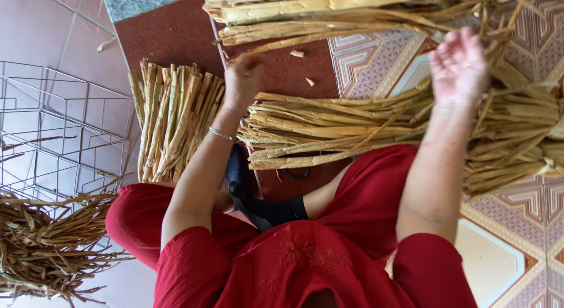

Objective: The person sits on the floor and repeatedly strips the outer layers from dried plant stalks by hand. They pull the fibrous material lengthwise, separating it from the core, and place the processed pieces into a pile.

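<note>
My left hand [244,76], a thin bracelet on its wrist, is curled into a fist above the cut ends of a long bundle of dried pale stalks [329,131] lying across the floor in front of my knees. Nothing shows inside the fist. My right hand [459,66] is raised and blurred, palm showing and fingers apart, just above where that bundle meets a thicker tied sheaf [517,137] at the right. A few loose stalks stick up around its fingers. My red clothing [305,261] fills the bottom of the view.
A short bundle of cut stalks [176,120] lies to the left of my left arm. Another long bundle [329,14] lies along the top edge. A white wire rack [59,120] stands at the left, with a pile of thin dried strands [41,237] below it.
</note>
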